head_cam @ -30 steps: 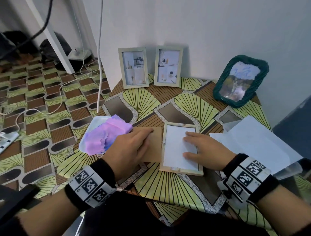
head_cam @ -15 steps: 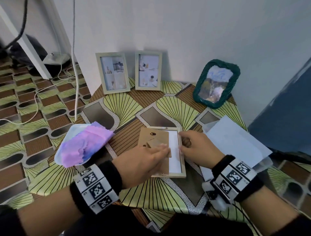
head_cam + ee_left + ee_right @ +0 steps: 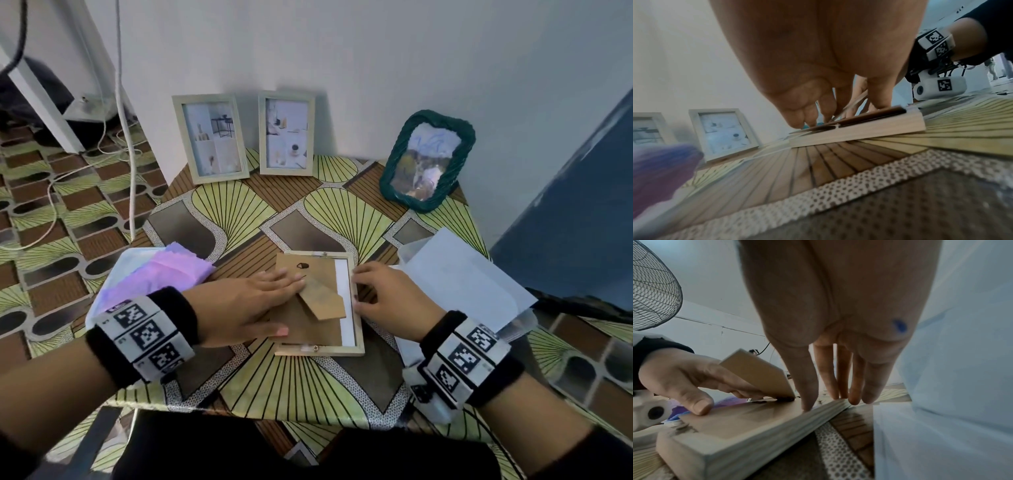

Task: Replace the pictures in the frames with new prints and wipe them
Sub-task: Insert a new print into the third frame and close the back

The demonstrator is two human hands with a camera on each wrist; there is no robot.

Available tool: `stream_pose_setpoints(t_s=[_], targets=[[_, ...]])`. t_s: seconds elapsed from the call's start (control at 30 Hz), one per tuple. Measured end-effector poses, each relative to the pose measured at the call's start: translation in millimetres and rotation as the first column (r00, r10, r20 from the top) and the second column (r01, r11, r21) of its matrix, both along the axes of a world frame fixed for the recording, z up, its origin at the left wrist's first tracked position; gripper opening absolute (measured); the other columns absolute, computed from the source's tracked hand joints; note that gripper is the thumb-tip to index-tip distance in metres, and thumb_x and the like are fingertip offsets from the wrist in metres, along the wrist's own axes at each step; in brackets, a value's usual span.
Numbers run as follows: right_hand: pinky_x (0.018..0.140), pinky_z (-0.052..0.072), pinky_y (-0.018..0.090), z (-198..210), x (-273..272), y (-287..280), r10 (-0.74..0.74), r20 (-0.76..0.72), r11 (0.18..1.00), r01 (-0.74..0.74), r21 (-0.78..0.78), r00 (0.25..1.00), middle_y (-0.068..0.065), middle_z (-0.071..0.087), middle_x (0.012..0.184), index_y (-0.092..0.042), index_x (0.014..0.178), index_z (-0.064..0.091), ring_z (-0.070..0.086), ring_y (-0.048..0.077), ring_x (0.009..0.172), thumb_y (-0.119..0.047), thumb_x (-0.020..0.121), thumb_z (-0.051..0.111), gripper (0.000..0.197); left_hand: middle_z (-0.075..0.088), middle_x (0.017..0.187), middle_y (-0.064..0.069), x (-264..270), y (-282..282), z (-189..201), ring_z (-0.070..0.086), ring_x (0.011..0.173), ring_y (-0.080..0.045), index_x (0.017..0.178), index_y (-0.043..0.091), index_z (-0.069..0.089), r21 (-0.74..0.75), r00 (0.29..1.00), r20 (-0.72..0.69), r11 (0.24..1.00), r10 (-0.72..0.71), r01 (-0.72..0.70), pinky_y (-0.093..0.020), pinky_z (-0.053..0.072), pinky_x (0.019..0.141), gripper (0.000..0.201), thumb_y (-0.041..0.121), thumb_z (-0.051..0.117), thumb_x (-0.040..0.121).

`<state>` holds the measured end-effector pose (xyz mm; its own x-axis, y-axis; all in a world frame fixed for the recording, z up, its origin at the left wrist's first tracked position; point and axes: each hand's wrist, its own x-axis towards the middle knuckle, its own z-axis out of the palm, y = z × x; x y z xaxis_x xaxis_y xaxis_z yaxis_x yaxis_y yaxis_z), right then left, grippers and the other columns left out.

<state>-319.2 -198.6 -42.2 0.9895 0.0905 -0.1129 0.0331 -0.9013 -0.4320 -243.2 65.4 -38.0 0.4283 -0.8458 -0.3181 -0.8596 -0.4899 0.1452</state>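
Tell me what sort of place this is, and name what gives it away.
Most likely a room in a home, at a small table pushed against a white wall. Signs: decorative picture frames leaning on that wall, a patterned vinyl covering on table and floor, and a standing fan nearby.

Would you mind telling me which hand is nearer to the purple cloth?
Left. The left hand lies flat on the frame's backing board, just right of the purple cloth; the right hand is at the frame's far right edge.
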Motion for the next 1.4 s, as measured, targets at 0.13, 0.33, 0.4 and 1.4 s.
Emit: stream_pose_setpoints(t_s=[0.13,0.33,0.4,1.4], targets=[[0.102,0.037,0.025,1.2,0.6,-1.5,0.026,-0.016,0.999,-0.026,-0.026,1.000,0.000,0.051,0.141,-0.011,0.122,0.066,0.050,0.017,0.124,-0.024,0.090,0.066,0.034,-0.006,0.163,0.012,1.8,-7.0,-6.1,-0.011,0.150,-0.007,0.154,0.031,-0.011,-0.026,1.000,0.004,1.000,-0.014,0.014,-0.036,0.009,0.124,0.077,0.062,0.030,0.097],[0.103,0.039,0.027,2.8,4.9,-3.7,0.029,-0.042,0.999,-0.030,-0.015,0.999,0.000,0.051,0.142,-0.010,0.124,0.066,0.051,0.018,0.124,-0.023,0.091,0.067,0.035,-0.005,0.163,0.012,-5.5,-25.6,-10.2,-0.008,0.149,-0.007,0.155,0.031,-0.007,0.001,0.999,0.030,1.000,-0.012,0.012,-0.032,0.008,0.124,0.074,0.059,0.032,0.098],[0.101,0.039,0.025,2.7,5.1,-3.7,0.025,-0.041,1.000,-0.025,-0.012,0.999,0.000,0.052,0.139,-0.009,0.119,0.068,0.053,0.017,0.120,-0.023,0.091,0.067,0.031,-0.003,0.163,0.010,-5.4,-26.4,-8.3,-0.007,0.150,-0.008,0.156,0.029,-0.004,-0.008,1.000,0.024,1.000,-0.014,0.014,-0.032,0.008,0.124,0.074,0.058,0.034,0.099],[0.101,0.044,0.039,4.6,11.0,33.6,0.214,-0.076,0.941,-0.226,-0.253,0.974,-0.002,0.044,0.142,-0.024,0.139,0.047,0.043,0.023,0.128,-0.043,0.095,0.054,0.048,0.070,0.073,0.012,23.6,-13.9,-10.6,0.065,0.068,0.004,0.083,0.019,0.074,-0.422,0.862,-0.327,0.756,0.389,-0.501,-0.008,0.049,0.065,0.018,0.025,0.087,0.072]])
